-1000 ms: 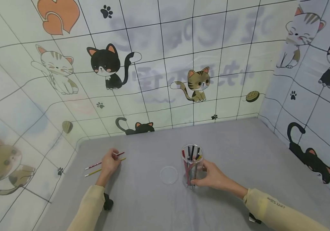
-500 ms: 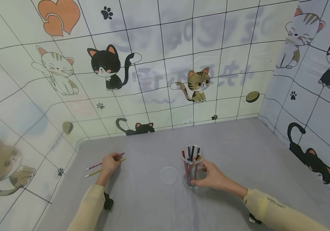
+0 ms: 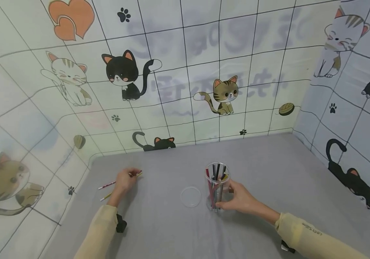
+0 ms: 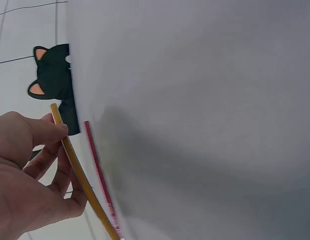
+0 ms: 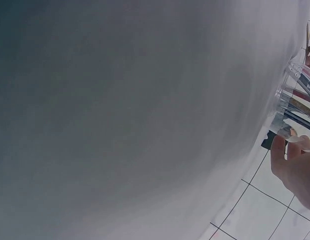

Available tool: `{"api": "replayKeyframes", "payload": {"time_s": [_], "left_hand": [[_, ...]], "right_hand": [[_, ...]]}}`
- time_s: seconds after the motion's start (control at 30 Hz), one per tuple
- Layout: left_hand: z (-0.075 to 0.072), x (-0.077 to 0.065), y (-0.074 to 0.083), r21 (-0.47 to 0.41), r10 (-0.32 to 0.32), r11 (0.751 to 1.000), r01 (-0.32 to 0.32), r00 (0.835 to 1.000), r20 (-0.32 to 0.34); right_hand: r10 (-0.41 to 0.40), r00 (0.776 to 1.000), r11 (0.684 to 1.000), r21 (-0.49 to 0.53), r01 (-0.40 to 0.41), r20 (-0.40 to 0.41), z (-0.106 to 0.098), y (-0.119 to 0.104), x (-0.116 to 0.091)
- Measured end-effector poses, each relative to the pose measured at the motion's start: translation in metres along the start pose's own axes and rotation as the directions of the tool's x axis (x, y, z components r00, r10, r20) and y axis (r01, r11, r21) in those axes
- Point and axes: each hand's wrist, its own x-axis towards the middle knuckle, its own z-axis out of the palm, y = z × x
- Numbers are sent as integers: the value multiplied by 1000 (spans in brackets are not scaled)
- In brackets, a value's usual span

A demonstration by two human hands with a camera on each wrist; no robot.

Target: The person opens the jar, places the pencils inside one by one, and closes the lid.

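Note:
In the left wrist view, the thumb and fingertips of my left hand (image 4: pixel 40 165) pinch a yellow pencil (image 4: pixel 83 175). A red pencil (image 4: pixel 99 170) with a white-patterned end lies on the table beside it. My left hand (image 3: pixel 126 181) is at the table's left side in the head view, covering the middle of both pencils. My right hand (image 3: pixel 241 199) holds a clear cup (image 3: pixel 224 195) from its right side, thumb in front. The cup stands upright with several dark, red and yellow pencils (image 3: pixel 216 174) leaning inside.
A clear round disc (image 3: pixel 190 196), like a lid, lies flat on the grey table (image 3: pixel 165 230) left of the cup. Walls (image 3: pixel 178 86) covered in cat-printed sheeting rise behind the table and on both sides.
My left hand has drawn the yellow pencil slightly forward, closer to the red one. The right hand and cup keep their place; the head view has shifted a little.

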Motion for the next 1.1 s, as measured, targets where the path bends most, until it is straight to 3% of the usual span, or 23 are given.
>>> {"api": "replayKeyframes", "payload": {"time_s": [0.27, 0.7, 0.8, 0.97, 1.1], "left_hand": [[-24, -3, 21, -19, 145, 989, -146, 989, -29], [-62, -13, 90, -187, 213, 959, -215, 977, -31], [-68, -17, 110, -261, 246, 933, -247, 969, -39], [-77, -22, 142, -412, 301, 859, -304, 951, -74], [-87, -29, 168, -470, 347, 809, -351, 933, -99]], "right_hand": [[-19, 1000, 1000, 8, 19, -4, 0, 1, 1], [-23, 1000, 999, 34, 23, -7, 0, -1, 0], [-28, 1000, 999, 33, 28, -5, 0, 0, 0], [-29, 1000, 999, 30, 29, -6, 0, 1, 0], [-31, 1000, 998, 49, 31, -5, 1, 2, -1]]}}
